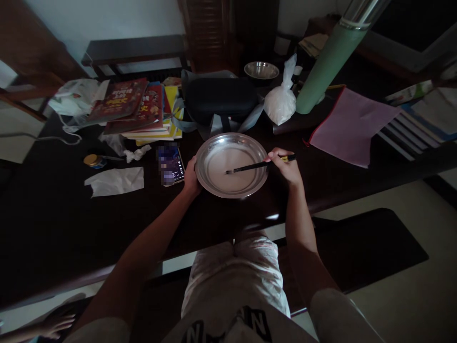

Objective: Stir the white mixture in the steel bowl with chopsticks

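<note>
A shiny metal basin [202,167] with a pale, whitish layer [228,162] inside is at the near side of the dark table. My left hand [192,177] grips its left rim, thumb on the outside edge. In my right hand [285,166], closed over the basin's right side, is a thin black brush [250,166] with a gold-marked handle end. The brush slants down to the left, and its dark tip touches or hovers just over the pale layer; which, I cannot tell. A lit phone [172,164] lies just left of my left hand.
Behind the basin sit a black case [221,99], a tied bag of white powder [281,104], a green bottle [326,69] and another metal bowl [261,70]. Books [123,102], a small jar [94,161] and paper [116,181] lie left; a pink pouch [352,124] right. Another person's hand [57,325] shows bottom left.
</note>
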A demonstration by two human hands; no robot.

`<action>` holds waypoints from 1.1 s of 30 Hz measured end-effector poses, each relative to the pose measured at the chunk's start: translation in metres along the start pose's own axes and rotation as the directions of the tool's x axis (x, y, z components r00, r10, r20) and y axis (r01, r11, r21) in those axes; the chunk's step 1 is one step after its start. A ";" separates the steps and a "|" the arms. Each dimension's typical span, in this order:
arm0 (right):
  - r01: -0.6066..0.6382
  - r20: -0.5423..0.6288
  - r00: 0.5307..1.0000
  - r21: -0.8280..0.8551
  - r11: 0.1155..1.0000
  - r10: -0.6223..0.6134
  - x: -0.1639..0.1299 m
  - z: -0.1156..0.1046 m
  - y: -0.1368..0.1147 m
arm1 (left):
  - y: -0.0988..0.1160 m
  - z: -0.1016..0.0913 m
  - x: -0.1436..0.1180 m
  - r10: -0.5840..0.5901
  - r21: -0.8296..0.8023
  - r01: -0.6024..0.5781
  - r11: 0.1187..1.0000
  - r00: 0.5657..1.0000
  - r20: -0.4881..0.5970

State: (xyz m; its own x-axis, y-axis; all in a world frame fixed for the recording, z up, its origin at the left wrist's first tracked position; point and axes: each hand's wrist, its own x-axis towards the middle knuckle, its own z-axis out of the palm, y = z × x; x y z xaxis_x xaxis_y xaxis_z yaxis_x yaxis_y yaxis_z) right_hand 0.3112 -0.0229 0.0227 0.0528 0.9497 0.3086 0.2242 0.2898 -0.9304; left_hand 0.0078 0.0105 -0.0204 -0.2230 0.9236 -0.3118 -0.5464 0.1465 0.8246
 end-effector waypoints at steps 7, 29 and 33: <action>-0.018 -0.080 0.997 0.033 0.999 0.021 -0.001 -0.003 0.000 | 0.001 0.002 -0.002 0.007 -0.011 -0.007 1.000 1.000 -0.006; -0.025 -0.057 0.998 0.011 1.000 0.026 -0.001 -0.002 0.000 | 0.001 -0.002 -0.001 -0.007 0.064 0.005 0.998 0.999 0.034; -0.008 -0.045 0.999 -0.005 1.000 0.008 0.000 0.001 0.000 | 0.001 -0.001 -0.001 0.031 0.058 -0.031 0.998 0.999 0.009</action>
State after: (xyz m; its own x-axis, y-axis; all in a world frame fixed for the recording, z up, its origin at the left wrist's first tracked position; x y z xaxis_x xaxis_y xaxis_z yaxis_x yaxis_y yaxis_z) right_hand 0.3104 -0.0230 0.0230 0.0981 0.9458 0.3097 0.2289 0.2814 -0.9319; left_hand 0.0068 0.0098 -0.0198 -0.2326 0.9308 -0.2819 -0.4912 0.1378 0.8601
